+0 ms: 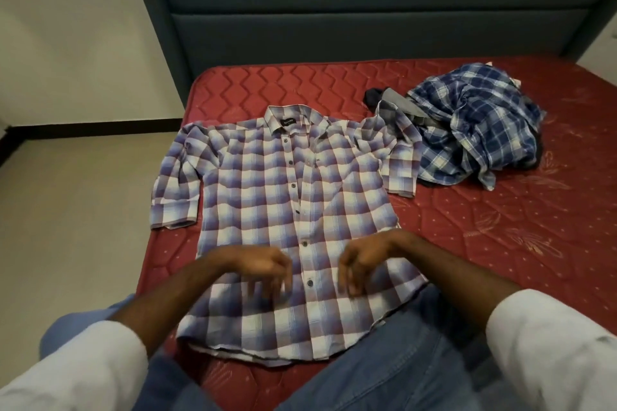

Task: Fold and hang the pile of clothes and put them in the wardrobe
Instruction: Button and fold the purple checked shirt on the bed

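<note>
Red mattress [500, 227] bears checked shirt [283, 183] under loose left hand [267, 265], right hand [360, 264].

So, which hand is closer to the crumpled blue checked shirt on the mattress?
The right hand. It hovers over the flat shirt, below and left of the crumpled blue checked shirt; the left hand is further left.

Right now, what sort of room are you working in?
Most likely a bedroom: a bare red mattress with a padded headboard behind it, a checked shirt spread flat on it, and a pile of clothes beside the shirt.
</note>
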Demonstrator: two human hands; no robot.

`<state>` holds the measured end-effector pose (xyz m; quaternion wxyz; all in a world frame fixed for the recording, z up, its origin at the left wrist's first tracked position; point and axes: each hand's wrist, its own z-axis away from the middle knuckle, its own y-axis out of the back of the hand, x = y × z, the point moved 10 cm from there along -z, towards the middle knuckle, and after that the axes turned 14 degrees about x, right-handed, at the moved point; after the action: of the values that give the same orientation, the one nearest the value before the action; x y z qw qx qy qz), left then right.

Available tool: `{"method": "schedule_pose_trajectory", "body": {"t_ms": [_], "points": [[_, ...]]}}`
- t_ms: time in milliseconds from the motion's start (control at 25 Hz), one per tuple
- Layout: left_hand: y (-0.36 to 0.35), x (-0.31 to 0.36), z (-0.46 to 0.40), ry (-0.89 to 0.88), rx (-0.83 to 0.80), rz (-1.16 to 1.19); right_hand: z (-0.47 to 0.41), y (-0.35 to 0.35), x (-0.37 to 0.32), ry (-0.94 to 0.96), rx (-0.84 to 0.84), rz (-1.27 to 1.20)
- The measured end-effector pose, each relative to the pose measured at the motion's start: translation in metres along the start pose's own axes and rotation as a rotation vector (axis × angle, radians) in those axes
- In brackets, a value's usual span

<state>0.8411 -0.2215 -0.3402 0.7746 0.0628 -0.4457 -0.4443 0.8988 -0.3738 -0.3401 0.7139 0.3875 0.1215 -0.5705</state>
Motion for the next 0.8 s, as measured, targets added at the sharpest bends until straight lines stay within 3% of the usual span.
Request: {"method": "schedule_pose_trajectory", "body": {"t_ms": [120,200,320,480,680,800], "points": [[0.091,0.016,-0.028,-0.141,0.665,-0.023,-0.026,0.084,-0.023,0.037,0.74,-0.102],[0.112,0.009,-0.044,-0.102,0.865,0.062,-0.048,0.104,-0.031,-0.04,0.95,-0.074],[0.112,-0.005,-0.071,-0.032,0.944,0.083,-0.083,0.103,-0.023,-0.205,0.96,-0.208],[0.111,-0.022,-0.086,0.03,0.981,0.172,-0.098,0.107,-0.01,-0.348,0.979,0.017],[0.113,-0.028,-0.095,0.084,0.903,0.212,-0.102,0.106,-0.007,-0.323,0.962,-0.024],[0.112,-0.03,-0.095,0.105,0.904,0.235,-0.095,0.104,-0.002,-0.29,1.088,-0.104]]}}
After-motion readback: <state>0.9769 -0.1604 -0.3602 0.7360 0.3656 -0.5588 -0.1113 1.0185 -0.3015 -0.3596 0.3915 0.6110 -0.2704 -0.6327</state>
